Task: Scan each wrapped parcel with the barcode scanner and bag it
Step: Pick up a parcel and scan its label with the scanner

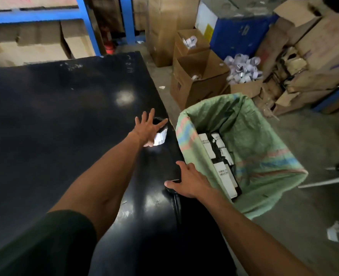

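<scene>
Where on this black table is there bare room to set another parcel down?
The table is bare left of the left hand and beyond it to the far edge. It is crowded along the right edge: the parcel, the right hand, then the green sack.

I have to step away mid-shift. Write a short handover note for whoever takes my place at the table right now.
Left hand: open, fingers spread, reaching over a black wrapped parcel with a white label near the table's right edge; no grip yet.
Right hand: open, resting at the table edge on a dark object that may be the scanner; too hidden to tell.
Green sack stands open on the floor right of the table.
Done: several labelled parcels already lie in the sack.
Left: pick up the parcel on the table, scan it, drop it in the sack. No other parcels show on the table.
</scene>
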`<state>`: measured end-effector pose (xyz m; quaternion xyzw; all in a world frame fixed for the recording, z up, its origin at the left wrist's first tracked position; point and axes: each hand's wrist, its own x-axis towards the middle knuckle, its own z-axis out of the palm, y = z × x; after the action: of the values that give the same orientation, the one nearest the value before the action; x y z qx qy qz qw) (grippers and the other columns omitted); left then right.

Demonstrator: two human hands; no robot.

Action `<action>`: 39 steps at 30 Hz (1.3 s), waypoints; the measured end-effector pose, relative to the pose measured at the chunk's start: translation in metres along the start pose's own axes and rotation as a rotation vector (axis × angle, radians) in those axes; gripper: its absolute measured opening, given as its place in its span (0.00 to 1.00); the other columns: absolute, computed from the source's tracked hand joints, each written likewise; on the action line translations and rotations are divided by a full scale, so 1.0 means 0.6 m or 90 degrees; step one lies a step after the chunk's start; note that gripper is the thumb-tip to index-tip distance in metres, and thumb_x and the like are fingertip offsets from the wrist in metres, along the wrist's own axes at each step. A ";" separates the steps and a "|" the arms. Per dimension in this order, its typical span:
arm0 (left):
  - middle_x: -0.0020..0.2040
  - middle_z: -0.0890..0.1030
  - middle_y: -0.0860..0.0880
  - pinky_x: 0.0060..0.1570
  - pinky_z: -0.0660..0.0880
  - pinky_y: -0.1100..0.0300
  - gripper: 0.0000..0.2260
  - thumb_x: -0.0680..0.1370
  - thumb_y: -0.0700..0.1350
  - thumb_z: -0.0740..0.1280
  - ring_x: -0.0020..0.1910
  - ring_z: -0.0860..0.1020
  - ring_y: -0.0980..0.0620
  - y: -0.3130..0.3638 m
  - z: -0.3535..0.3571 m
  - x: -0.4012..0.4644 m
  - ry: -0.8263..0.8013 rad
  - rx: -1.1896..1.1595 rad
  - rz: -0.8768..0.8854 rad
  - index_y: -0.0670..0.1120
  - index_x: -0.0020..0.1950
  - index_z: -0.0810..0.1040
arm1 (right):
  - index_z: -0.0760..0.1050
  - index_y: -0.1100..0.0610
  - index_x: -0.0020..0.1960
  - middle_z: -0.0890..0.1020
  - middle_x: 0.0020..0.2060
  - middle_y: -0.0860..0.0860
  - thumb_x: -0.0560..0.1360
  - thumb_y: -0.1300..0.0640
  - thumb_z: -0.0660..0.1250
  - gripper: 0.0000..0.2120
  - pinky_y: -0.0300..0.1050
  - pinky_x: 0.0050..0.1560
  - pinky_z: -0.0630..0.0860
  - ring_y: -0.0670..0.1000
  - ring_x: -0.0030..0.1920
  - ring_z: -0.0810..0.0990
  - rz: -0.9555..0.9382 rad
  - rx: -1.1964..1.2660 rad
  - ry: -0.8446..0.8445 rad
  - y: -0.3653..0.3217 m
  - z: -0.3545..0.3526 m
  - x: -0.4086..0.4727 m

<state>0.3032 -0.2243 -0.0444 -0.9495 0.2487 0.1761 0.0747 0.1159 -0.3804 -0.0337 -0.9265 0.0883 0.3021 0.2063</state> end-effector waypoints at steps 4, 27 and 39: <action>0.81 0.40 0.40 0.74 0.58 0.35 0.46 0.75 0.40 0.71 0.78 0.47 0.31 -0.001 0.004 0.029 -0.034 -0.029 0.034 0.62 0.81 0.45 | 0.48 0.47 0.82 0.66 0.74 0.59 0.66 0.28 0.72 0.55 0.57 0.71 0.70 0.62 0.73 0.70 0.067 0.017 -0.079 0.005 0.022 0.015; 0.62 0.66 0.44 0.63 0.75 0.52 0.44 0.65 0.53 0.83 0.58 0.77 0.39 -0.098 0.076 -0.227 0.215 -0.513 -0.185 0.59 0.77 0.66 | 0.80 0.54 0.53 0.87 0.41 0.57 0.65 0.57 0.75 0.17 0.58 0.50 0.83 0.53 0.37 0.85 -0.078 0.524 0.051 -0.051 -0.051 -0.013; 0.56 0.73 0.51 0.59 0.73 0.60 0.36 0.63 0.55 0.83 0.56 0.74 0.51 -0.078 0.083 -0.342 0.325 -0.604 -0.243 0.58 0.69 0.75 | 0.68 0.47 0.66 0.83 0.45 0.61 0.75 0.54 0.69 0.21 0.45 0.24 0.73 0.56 0.26 0.77 -0.231 0.608 0.157 -0.103 -0.072 -0.066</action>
<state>0.1449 -0.0806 -0.0120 -0.9197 -0.0234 0.0172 -0.3915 0.1244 -0.3421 0.0418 -0.7585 0.0778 0.0764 0.6425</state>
